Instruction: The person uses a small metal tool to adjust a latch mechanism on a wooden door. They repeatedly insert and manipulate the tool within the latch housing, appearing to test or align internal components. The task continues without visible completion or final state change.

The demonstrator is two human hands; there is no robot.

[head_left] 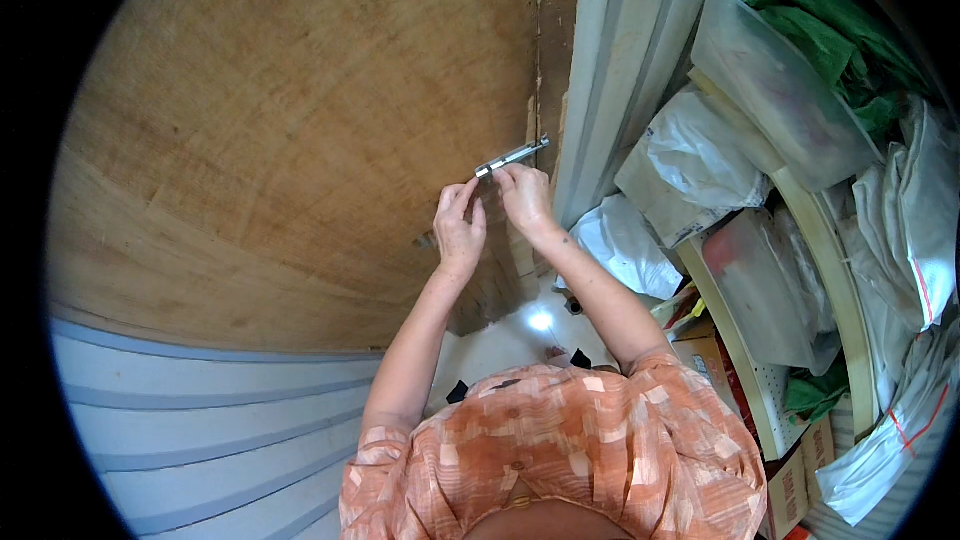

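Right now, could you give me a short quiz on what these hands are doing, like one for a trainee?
1. True or false: the left hand and the right hand are both at the metal bolt.
2. What colour is the panel: (a) green, (b) brown, (c) blue?
3. Fill in: in this view, the shelf stands to the ____ of the panel.

Key: 1. true; 2. b; 3. right.
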